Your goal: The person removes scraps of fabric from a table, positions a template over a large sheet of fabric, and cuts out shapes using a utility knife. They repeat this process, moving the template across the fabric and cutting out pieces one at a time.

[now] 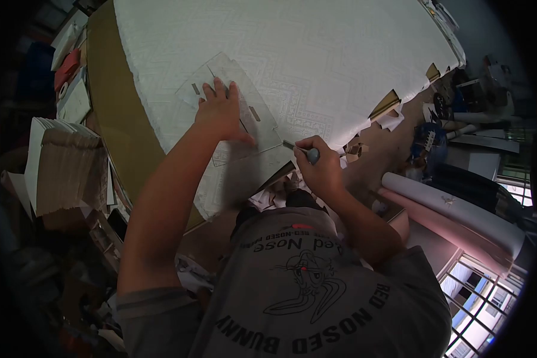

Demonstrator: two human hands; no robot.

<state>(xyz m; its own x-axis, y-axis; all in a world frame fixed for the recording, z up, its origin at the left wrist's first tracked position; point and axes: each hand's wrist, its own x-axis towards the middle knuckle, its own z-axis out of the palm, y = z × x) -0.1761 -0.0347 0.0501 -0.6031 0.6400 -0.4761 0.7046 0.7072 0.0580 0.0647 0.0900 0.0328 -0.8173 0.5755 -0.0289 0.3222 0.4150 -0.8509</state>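
My left hand [221,110] lies spread on a clear template [253,98], its fingers apart and pointing toward the far side. Beneath the template is pale patterned sheet material [316,65] that covers most of the table. My right hand [321,167] is closed round a small cutting tool [290,144], whose tip rests at the template's right corner. Dark slots and lines show on the template. Near my body, a cut gap in the sheet's edge lies just below the tool.
A tall stack of sheets [71,167] stands at the left, beside the brown table edge [116,95]. Large rolls [453,209] lie at the right. Cut scraps [391,119] hang along the table's right edge. A barred window [480,298] is at the lower right.
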